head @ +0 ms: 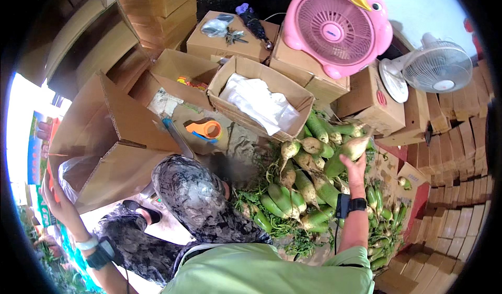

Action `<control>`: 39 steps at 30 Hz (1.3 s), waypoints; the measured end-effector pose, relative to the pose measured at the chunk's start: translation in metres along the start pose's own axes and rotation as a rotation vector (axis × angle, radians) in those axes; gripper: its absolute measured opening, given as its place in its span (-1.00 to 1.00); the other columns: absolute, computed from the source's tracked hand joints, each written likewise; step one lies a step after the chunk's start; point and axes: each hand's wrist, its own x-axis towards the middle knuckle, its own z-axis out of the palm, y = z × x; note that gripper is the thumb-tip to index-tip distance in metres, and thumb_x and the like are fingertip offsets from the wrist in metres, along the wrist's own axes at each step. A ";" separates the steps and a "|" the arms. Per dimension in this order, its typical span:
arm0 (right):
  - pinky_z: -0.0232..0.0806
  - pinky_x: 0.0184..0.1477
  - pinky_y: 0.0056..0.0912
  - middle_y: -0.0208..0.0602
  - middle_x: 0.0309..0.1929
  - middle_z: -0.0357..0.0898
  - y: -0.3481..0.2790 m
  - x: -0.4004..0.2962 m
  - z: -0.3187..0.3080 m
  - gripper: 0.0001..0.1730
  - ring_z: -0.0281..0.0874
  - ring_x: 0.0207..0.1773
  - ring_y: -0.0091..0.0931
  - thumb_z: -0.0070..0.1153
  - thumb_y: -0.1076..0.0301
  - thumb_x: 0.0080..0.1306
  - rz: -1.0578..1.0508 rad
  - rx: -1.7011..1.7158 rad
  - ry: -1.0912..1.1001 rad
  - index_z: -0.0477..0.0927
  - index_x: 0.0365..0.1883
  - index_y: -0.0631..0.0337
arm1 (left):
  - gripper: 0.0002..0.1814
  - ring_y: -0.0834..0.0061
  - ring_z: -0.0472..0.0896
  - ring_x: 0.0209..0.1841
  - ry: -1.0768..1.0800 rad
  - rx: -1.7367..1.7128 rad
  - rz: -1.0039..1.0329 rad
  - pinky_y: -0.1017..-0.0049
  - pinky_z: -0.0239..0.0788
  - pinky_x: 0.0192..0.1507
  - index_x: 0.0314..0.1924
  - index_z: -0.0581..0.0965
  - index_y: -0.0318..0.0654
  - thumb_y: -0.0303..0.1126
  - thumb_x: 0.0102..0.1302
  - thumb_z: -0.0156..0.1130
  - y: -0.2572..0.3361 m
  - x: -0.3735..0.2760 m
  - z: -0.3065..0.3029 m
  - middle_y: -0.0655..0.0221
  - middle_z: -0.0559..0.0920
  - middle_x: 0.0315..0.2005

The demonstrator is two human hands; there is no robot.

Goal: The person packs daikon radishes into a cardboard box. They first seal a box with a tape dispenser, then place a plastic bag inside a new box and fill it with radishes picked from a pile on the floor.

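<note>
My right hand [355,170] grips a large green radish [345,155] with a pale, soil-marked root end, above a heap of similar green radishes [313,184]. Leafy tops lie among the heap. On the far left, my left hand [59,203] has its fingers extended against the outside of an open cardboard box [84,125]. Clear plastic liner [70,178] shows at this box's opening. Most of the box's inside is hidden by its walls and flaps.
An orange tape dispenser [206,130] lies beyond my knee. An open carton [261,99] holds white plastic bags. A pink fan [333,29] and a white fan [435,68] stand on boxes. Smaller radishes [380,215] lie right, beside stacked cartons [451,223].
</note>
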 end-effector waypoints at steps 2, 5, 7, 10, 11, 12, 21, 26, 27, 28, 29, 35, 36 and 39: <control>0.25 0.09 -0.34 -0.28 -0.01 0.46 -0.035 -0.015 0.003 -0.28 0.40 0.02 -0.44 0.30 0.17 0.02 0.039 0.081 0.066 0.33 0.12 0.24 | -0.69 0.32 0.49 0.02 -0.049 -0.142 0.017 0.39 0.29 0.07 0.06 0.48 -0.35 -0.43 0.36 0.01 0.041 -0.008 0.001 0.22 0.53 -0.02; 0.23 0.13 -0.27 -0.29 0.03 0.45 -0.037 -0.021 -0.011 -0.29 0.39 0.06 -0.38 0.21 0.00 0.10 0.076 0.388 0.113 0.35 0.13 0.19 | -0.72 0.29 0.50 0.00 -0.347 -0.441 0.180 0.37 0.29 0.06 -0.05 0.53 -0.37 -0.48 0.26 0.04 0.136 -0.030 0.011 0.22 0.58 -0.11; 0.23 0.15 -0.23 -0.30 0.04 0.45 -0.062 -0.034 0.008 -0.31 0.39 0.10 -0.36 0.21 -0.01 0.11 0.082 0.626 0.097 0.36 0.13 0.16 | -0.71 0.23 0.51 -0.04 -0.601 -0.606 0.198 0.33 0.31 0.04 -0.13 0.57 -0.35 -0.58 0.08 0.18 0.189 -0.050 0.020 0.18 0.58 -0.14; 0.18 0.21 -0.13 -0.31 0.09 0.45 -0.084 -0.049 0.021 -0.37 0.36 0.16 -0.32 0.12 -0.06 0.19 0.056 0.767 0.021 0.38 0.12 0.12 | -0.70 0.22 0.55 -0.06 -0.866 -0.919 0.285 0.35 0.36 0.03 -0.09 0.56 -0.30 -0.57 0.13 0.17 0.252 -0.070 0.030 0.16 0.60 -0.14; 0.16 0.22 -0.11 -0.31 0.10 0.45 -0.088 -0.054 0.024 -0.39 0.35 0.17 -0.32 0.09 -0.07 0.21 0.057 0.809 0.004 0.38 0.12 0.11 | -0.72 0.21 0.56 -0.06 -0.880 -1.033 0.274 0.36 0.37 0.02 -0.08 0.56 -0.29 -0.55 0.16 0.17 0.268 -0.084 0.036 0.15 0.60 -0.14; 0.16 0.23 -0.10 -0.30 0.10 0.44 -0.091 -0.058 0.028 -0.39 0.35 0.17 -0.31 0.07 -0.07 0.22 0.065 0.847 -0.005 0.38 0.12 0.10 | -0.72 0.21 0.55 -0.04 -0.968 -1.149 0.188 0.38 0.36 0.04 -0.07 0.54 -0.31 -0.54 0.18 0.16 0.279 -0.097 0.040 0.14 0.60 -0.16; 0.14 0.24 -0.11 -0.29 0.08 0.45 -0.125 -0.082 0.049 -0.41 0.35 0.16 -0.31 0.06 -0.07 0.22 0.078 0.968 -0.038 0.39 0.10 0.11 | -0.54 0.61 0.57 -0.47 -1.670 -1.394 -0.395 0.59 0.34 -0.55 0.22 0.26 -0.39 -0.45 0.35 0.04 0.336 -0.153 0.060 0.27 0.58 -0.32; 0.22 0.18 -0.12 -0.27 0.01 0.49 -0.122 -0.079 0.048 -0.42 0.41 0.08 -0.31 0.10 -0.07 0.20 -0.036 0.779 0.028 0.43 0.04 0.15 | -0.73 0.43 0.58 -0.50 -1.473 -1.191 0.012 0.37 0.40 -0.44 -0.43 0.54 -0.37 -0.34 0.34 0.05 0.338 -0.156 0.062 0.25 0.54 -0.64; 0.31 0.10 -0.17 -0.26 -0.06 0.53 -0.128 -0.081 0.049 -0.46 0.47 0.00 -0.32 0.11 -0.04 0.19 -0.004 0.780 0.039 0.46 -0.02 0.18 | -0.80 0.20 0.58 -0.48 -1.183 -1.161 0.395 0.27 0.41 -0.39 -0.44 0.50 -0.38 -0.38 0.26 0.08 0.336 -0.168 0.068 0.13 0.54 -0.60; 0.34 0.06 -0.18 -0.26 -0.09 0.54 -0.127 -0.077 0.046 -0.47 0.48 -0.04 -0.32 0.11 -0.04 0.19 0.015 0.768 0.012 0.47 -0.03 0.18 | -0.85 0.13 0.57 -0.45 -1.126 -1.148 0.537 0.25 0.42 -0.38 -0.43 0.49 -0.36 -0.41 0.21 0.09 0.336 -0.173 0.066 0.13 0.54 -0.57; 0.37 0.02 -0.19 -0.25 -0.11 0.55 -0.126 -0.074 0.044 -0.48 0.50 -0.07 -0.32 0.10 -0.03 0.20 0.033 0.756 -0.016 0.48 -0.04 0.18 | -0.90 0.07 0.55 -0.42 -1.070 -1.130 0.678 0.22 0.42 -0.37 -0.43 0.48 -0.34 -0.44 0.17 0.09 0.337 -0.175 0.065 0.13 0.54 -0.54; 0.41 -0.09 -0.23 -0.26 -0.20 0.56 -0.130 -0.065 0.053 -0.49 0.52 -0.17 -0.36 0.04 -0.09 0.20 0.227 0.812 -0.040 0.50 -0.10 0.15 | -0.93 0.10 0.53 -0.35 -1.030 -1.211 0.807 0.25 0.42 -0.31 -0.44 0.39 -0.32 -0.52 0.05 0.08 0.341 -0.161 0.060 0.16 0.48 -0.49; 0.41 -0.10 -0.23 -0.27 -0.20 0.56 -0.131 -0.066 0.056 -0.49 0.52 -0.17 -0.36 0.05 -0.09 0.20 0.224 0.810 -0.025 0.50 -0.10 0.15 | -0.95 0.08 0.52 -0.34 -1.034 -1.284 0.769 0.23 0.40 -0.32 -0.40 0.40 -0.33 -0.51 0.12 0.07 0.341 -0.163 0.063 0.14 0.48 -0.49; 0.40 -0.11 -0.26 -0.26 -0.18 0.52 -0.136 -0.069 0.070 -0.40 0.49 -0.15 -0.36 0.14 -0.15 0.11 0.214 0.755 0.141 0.47 -0.05 0.12 | -0.94 0.06 0.52 -0.35 -1.016 -1.407 0.508 0.21 0.38 -0.33 -0.36 0.42 -0.32 -0.49 0.20 0.06 0.335 -0.168 0.058 0.12 0.48 -0.49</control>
